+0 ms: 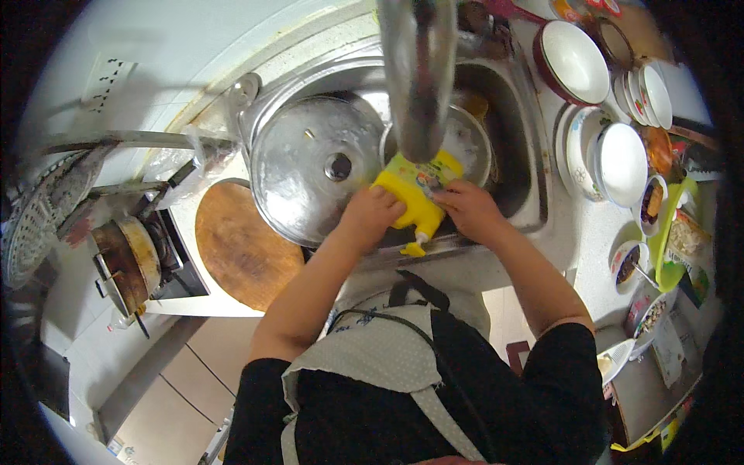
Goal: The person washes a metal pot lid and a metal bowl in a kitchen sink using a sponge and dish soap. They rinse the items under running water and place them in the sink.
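Note:
A yellow plastic pump bottle (414, 192) with a label is held over the front of the stainless-steel sink (537, 192). Its yellow pump head points down toward my body. My left hand (375, 215) grips one side of the bottle, and my right hand (469, 210) holds the other side. Under the faucet (419, 75) sits a round metal basin (474, 142) with whitish suds in it, partly covered by the faucet and the bottle. A large metal lid (296, 168) with a dark knob lies left of it across the sink.
Left of the sink lies a round wooden cutting board (247, 244), near a stove with a stained pot (131, 264). Bowls (575, 61) and stacked plates (622, 164) line the right counter. Farther along are small food bowls (629, 264) and a green basket (668, 244).

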`<state>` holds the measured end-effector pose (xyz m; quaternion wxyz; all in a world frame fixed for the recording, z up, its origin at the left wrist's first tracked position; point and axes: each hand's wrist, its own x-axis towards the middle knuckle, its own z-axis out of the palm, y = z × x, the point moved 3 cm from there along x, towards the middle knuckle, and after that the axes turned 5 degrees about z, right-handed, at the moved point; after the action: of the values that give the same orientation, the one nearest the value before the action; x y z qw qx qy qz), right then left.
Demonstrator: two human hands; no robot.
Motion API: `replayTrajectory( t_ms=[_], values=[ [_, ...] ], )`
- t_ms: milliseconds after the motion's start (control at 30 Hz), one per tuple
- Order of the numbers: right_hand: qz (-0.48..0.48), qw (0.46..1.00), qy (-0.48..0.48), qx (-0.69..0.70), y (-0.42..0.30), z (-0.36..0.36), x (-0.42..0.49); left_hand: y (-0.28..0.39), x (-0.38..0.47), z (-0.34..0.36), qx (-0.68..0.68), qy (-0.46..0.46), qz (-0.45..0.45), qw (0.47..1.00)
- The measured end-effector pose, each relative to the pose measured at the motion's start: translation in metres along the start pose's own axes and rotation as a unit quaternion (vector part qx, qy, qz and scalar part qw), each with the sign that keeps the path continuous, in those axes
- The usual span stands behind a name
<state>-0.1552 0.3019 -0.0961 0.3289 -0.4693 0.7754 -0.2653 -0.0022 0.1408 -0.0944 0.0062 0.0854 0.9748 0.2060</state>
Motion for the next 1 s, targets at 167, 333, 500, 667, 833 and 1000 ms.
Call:
replayTrajectory(
  t_ms=[167,333,500,667,833,1000],
  values=[
    [-0.089,0.993,0.079,-0.006,-0.042,0.026,0.049,0.0,0.006,-0.007,0.035,0.001,0.029,0.999],
    [-0.062,0.99,0.099,-0.074,-0.027,0.027,0.012,0.008,0.003,0.001,0.037,-0.034,-0.004,0.999],
    [0.153,0.985,0.039,-0.075,0.038,0.025,0.044,0.004,0.008,-0.011,0.005,-0.053,-0.005,0.999],
    [0.268,0.957,0.005,-0.112,0.098,0.058,0.099,0.002,0.017,-0.019,0.028,-0.083,0.022,0.996],
    [0.063,0.993,0.086,-0.049,0.014,0.054,0.084,0.003,0.013,-0.014,0.039,-0.118,0.005,0.992],
    [0.196,0.978,-0.017,-0.069,0.065,0.042,0.115,0.013,0.021,-0.021,0.044,-0.116,0.0,0.992]
  ],
)
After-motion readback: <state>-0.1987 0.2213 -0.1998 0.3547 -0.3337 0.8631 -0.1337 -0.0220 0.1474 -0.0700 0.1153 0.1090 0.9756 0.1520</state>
